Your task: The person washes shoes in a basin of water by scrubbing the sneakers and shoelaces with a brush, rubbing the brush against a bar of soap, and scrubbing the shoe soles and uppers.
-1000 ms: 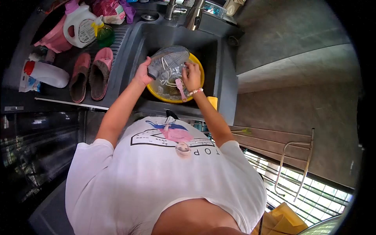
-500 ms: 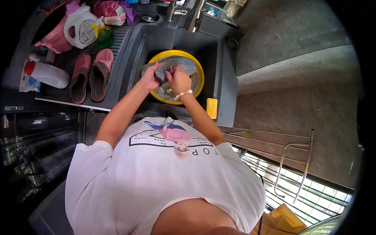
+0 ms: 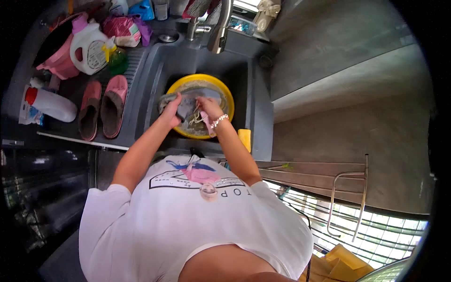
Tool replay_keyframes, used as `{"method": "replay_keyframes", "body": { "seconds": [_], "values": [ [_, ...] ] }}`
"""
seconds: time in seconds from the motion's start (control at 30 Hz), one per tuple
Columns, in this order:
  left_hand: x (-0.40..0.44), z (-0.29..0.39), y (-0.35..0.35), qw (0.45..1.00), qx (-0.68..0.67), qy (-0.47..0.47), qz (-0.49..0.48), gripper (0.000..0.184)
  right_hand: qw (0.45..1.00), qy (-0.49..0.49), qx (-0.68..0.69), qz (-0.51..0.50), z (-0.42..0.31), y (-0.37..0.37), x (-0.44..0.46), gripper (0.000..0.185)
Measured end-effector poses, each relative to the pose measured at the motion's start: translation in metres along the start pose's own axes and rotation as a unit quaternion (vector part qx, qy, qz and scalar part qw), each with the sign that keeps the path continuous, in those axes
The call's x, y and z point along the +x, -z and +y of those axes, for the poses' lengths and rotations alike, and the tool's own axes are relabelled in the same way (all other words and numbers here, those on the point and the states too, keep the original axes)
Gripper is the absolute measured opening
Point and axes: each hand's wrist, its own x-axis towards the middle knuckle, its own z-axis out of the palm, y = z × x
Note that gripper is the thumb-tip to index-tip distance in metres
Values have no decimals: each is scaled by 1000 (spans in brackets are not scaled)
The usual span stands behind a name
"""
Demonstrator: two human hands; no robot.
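A yellow basin (image 3: 227, 89) with cloudy, sudsy water sits in the dark grey sink. Over its left side my left hand (image 3: 171, 113) is closed on a grey mesh shoe (image 3: 167, 99), partly hidden by the fingers. White laces (image 3: 195, 118) trail in the water between my hands. My right hand (image 3: 210, 108), with a beaded bracelet at the wrist, has its fingers pinched together above the basin; they appear to hold part of the laces. Beneath that hand a pink brush (image 3: 207, 123) lies in the basin.
A faucet (image 3: 219, 37) hangs over the sink's back. A yellow sponge (image 3: 244, 140) rests on the front right rim. To the left stand pink slippers (image 3: 112, 107), a red-capped bottle (image 3: 55, 99), a green spray bottle (image 3: 117, 61), a detergent jug (image 3: 88, 49) and a pink tub (image 3: 61, 66).
The view has shifted, so the sink appears lower. My hands have moved apart since half a second ago, and the shoe has swung left and shows less. The laces and pink brush show again.
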Motion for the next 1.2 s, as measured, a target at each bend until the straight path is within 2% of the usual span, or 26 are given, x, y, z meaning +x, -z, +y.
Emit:
{"method": "replay_keyframes", "body": {
  "seconds": [0.07, 0.1, 0.13, 0.2, 0.27, 0.3, 0.33, 0.4, 0.43, 0.47, 0.5, 0.57, 0.67, 0.7, 0.73, 0.8, 0.83, 0.87, 0.93, 1.0, 1.03, 1.07, 1.1, 1.13, 1.17, 1.2],
  "values": [
    [-5, 1, -3, 999, -1, 34, 21, 47, 998, -28, 49, -38, -25, 1, -15, 23],
    [9, -2, 25, 998, 24, 7, -66, 48, 985, -63, 144, -77, -40, -2, -28, 24],
    [10, -3, 23, 997, 25, 6, -69, 48, 960, -98, 236, -117, -49, -3, -36, 24],
    [12, -6, 22, 997, 65, -47, 23, 49, 957, -92, 244, -127, -61, 0, -41, 25],
    [20, -3, 22, 997, 23, -67, 31, 46, 869, -16, 462, -176, -75, 1, -49, 26],
    [22, -3, 24, 996, -18, -81, 45, 43, 836, -11, 498, -228, -77, 6, -46, 28],
    [23, -1, 23, 995, -22, -82, 49, 43, 837, -17, 497, -228, -78, 6, -45, 28],
    [28, 8, 21, 999, -28, -31, 34, 43, 864, 60, 473, -159, -78, -2, -47, 26],
    [28, 10, 19, 999, -20, -40, 21, 44, 858, 65, 491, -134, -81, -8, -51, 24],
    [29, 12, 16, 998, -25, -43, 30, 44, 871, 113, 446, -169, -79, -9, -55, 24],
    [31, 12, 12, 998, -19, -49, 31, 44, 925, 173, 297, -158, -74, -4, -51, 24],
    [35, 17, 21, 998, -15, -54, 36, 45, 959, 243, 36, -142, -73, -6, -58, 24],
    [42, 15, 34, 997, -10, -54, 54, 44, 965, 173, 117, -157, -77, 3, -61, 24],
    [40, 16, 33, 996, 4, -66, 59, 44, 857, 27, 423, -292, -84, 8, -58, 25],
    [37, 17, 32, 995, 18, -79, 64, 43, 772, 6, 554, -312, -86, 8, -57, 25],
    [39, 14, 30, 990, 52, -77, 104, 44, 808, 48, 586, -52, -91, -12, -67, 24],
    [40, 14, 30, 983, 87, -76, 142, 45, 808, 46, 585, -52, -85, -13, -65, 24],
    [41, 13, 32, 983, 86, -76, 144, 45, 871, 135, 460, -106, -76, -11, -61, 22],
    [47, 10, 40, 987, 43, -83, 129, 45, 908, 219, 320, -158, -72, -7, -60, 20],
    [54, 11, 52, 984, 35, -86, 152, 44, 953, 109, 195, -204, -80, 13, -61, 16],
    [50, 10, 50, 980, 31, -87, 175, 43, 934, 61, 286, -203, -83, 22, -57, 16],
    [45, 6, 47, 980, 29, -84, 177, 43, 935, 58, 287, -200, -83, 29, -52, 16],
    [28, 7, 25, 968, 73, -77, 227, 44, 869, -17, 421, -260, -84, 34, -47, 18],
    [18, 9, 12, 952, 116, -73, 275, 45, 775, -89, 540, -315, -86, 34, -46, 20],
    [31, 6, 28, 952, 116, -74, 275, 45, 775, -89, 540, -316, -84, 30, -47, 20],
    [53, -1, 58, 962, 98, -77, 244, 48, 853, -1, 461, -244, -83, 20, -54, 22]
  ]
}}
